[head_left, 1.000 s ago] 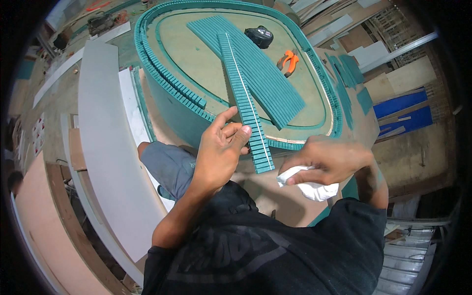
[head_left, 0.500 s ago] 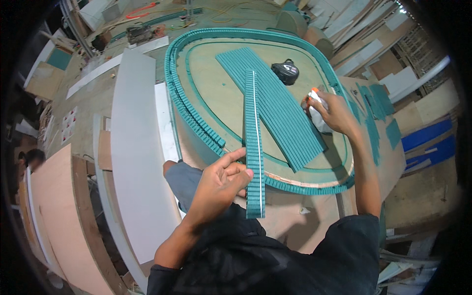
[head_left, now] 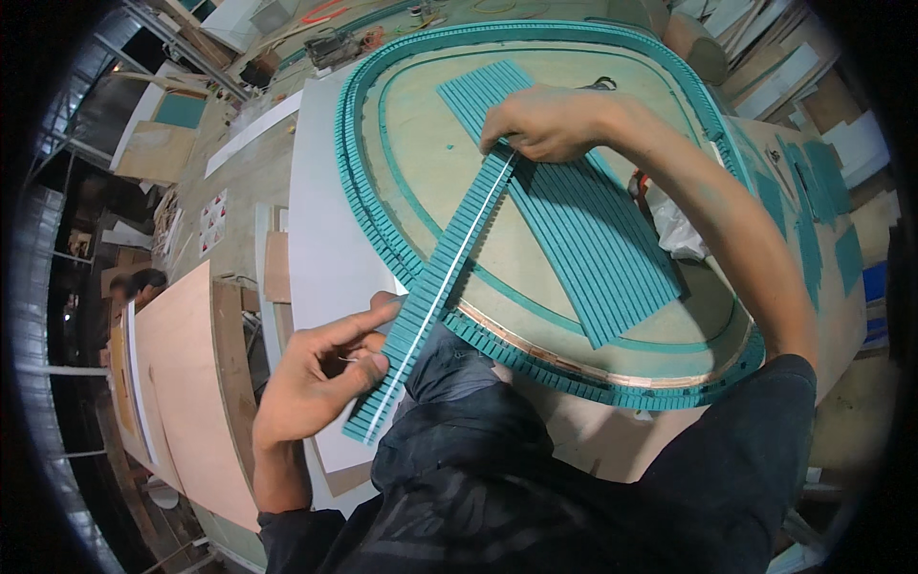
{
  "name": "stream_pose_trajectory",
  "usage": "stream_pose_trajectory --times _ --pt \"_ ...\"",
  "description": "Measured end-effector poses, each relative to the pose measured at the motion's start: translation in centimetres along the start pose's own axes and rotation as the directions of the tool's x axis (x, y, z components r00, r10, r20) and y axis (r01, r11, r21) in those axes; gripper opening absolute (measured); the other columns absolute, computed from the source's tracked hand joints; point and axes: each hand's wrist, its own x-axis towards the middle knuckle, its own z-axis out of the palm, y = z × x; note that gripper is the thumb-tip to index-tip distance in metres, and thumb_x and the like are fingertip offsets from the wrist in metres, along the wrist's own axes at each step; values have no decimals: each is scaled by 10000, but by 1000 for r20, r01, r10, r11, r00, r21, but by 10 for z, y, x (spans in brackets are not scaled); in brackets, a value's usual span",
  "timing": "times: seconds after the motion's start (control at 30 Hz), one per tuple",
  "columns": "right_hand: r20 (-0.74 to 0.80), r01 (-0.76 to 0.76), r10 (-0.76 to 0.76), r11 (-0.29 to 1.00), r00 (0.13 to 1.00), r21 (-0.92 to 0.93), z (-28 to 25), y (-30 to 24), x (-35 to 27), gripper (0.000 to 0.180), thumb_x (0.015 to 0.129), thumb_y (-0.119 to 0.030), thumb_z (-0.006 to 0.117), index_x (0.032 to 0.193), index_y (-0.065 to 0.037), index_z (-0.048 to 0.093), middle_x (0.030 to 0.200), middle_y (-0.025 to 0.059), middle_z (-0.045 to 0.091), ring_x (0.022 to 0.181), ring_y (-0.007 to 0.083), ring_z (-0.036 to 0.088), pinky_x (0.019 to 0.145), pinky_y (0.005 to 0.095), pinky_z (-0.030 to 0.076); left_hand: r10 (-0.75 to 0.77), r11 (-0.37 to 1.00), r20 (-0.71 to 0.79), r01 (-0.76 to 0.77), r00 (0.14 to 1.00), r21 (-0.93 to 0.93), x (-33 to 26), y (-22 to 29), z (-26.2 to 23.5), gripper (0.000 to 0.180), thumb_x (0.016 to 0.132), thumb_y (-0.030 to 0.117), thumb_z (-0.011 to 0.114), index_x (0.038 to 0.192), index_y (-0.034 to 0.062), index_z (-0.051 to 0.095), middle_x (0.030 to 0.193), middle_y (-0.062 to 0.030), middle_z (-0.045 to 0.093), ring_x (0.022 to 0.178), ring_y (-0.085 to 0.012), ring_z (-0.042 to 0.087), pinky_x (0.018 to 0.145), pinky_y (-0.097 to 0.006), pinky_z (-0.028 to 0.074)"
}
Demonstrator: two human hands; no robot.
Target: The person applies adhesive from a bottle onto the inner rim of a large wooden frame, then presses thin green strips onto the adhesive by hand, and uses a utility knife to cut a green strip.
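Observation:
A long teal slotted strip (head_left: 435,287) lies slantwise from the oval form toward my lap, with a thin white line along its length. My left hand (head_left: 316,378) pinches the strip's near end between thumb and fingers, beside my dark trouser leg. My right hand (head_left: 540,120) is closed over the strip's far end, above a wide teal slotted panel (head_left: 593,249) lying inside the form. What else may be inside that fist is hidden.
The big oval form (head_left: 382,220) has a teal ribbed rim and a pale top. A white board (head_left: 320,220) lies left of it, and a plywood sheet (head_left: 186,383) further left. A white plastic bag (head_left: 674,225) and teal offcuts (head_left: 813,191) sit on the right.
My right hand left the form's far right side and came to the strip's far end. The strip now slants toward my lower left, and my left hand moved down-left with its near end.

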Motion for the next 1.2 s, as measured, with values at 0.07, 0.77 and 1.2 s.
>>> stream_pose_trajectory --times 0.07,0.77,1.2 --pt "89 -22 22 1000 996 2 -5 6 10 299 979 -31 527 1226 -15 694 1200 156 676 1194 349 611 1040 456 484 -15 999 -64 17 998 31 -1 4 -7 522 967 0 700 1475 -20 579 952 10 651 828 -44 512 757 -211 446" --pt "-307 -429 391 901 868 -64 -15 -96 -333 406 887 123 556 1253 25 700 1196 233 662 1136 359 667 963 396 507 495 616 444 -662 747 427 100 63 -8 277 857 65 777 1129 24 801 979 -130 796 839 -252 751 772 -384 582" --pt "-370 -452 558 825 743 338 68 -96 -347 293 924 82 583 1184 36 711 1033 178 662 901 263 630 800 320 480 103 781 771 -531 628 329 164 55 34 288 838 49 781 1124 58 810 997 -111 806 888 -217 765 787 -350 587"
